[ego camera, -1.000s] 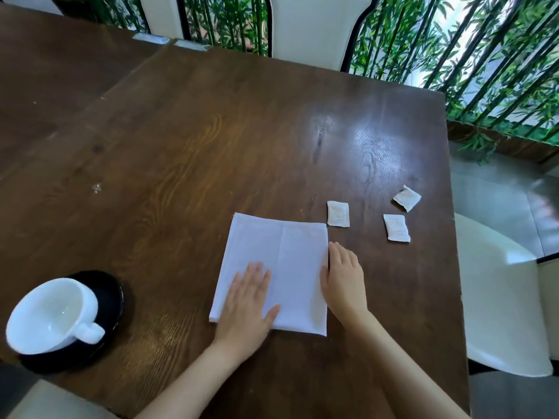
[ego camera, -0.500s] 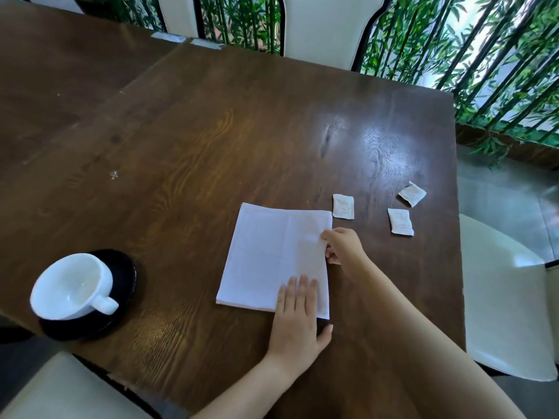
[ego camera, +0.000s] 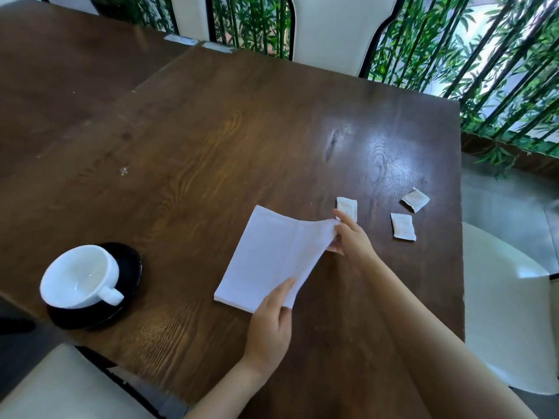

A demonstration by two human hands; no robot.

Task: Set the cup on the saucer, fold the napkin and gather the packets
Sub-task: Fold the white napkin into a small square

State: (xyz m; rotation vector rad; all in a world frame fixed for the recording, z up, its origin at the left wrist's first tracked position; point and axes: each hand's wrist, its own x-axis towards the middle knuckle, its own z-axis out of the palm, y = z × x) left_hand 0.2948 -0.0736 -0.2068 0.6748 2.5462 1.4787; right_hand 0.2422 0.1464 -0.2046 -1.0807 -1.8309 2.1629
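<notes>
A white napkin (ego camera: 266, 255) lies on the dark wooden table (ego camera: 211, 140), its right edge lifted off the surface. My right hand (ego camera: 351, 240) pinches the napkin's far right corner. My left hand (ego camera: 269, 325) grips its near right corner. At the left, a white cup (ego camera: 78, 276) stands on a black saucer (ego camera: 128, 267), handle pointing toward me. Three small white packets lie flat to the right of the napkin: one (ego camera: 347, 207) just beyond my right hand, one (ego camera: 403, 226) further right, one (ego camera: 416, 199) nearest the table's right edge.
White chairs stand at the far side (ego camera: 329, 28), at the right (ego camera: 508, 313) and at the near left (ego camera: 60, 385). A second wooden table (ego camera: 60, 74) adjoins on the left. Green bamboo stems (ego camera: 484, 65) fill the background behind the table.
Both hands went from lying flat on the napkin to gripping its right-hand corners. The napkin's right edge has risen off the table. The cup, saucer and packets have not moved.
</notes>
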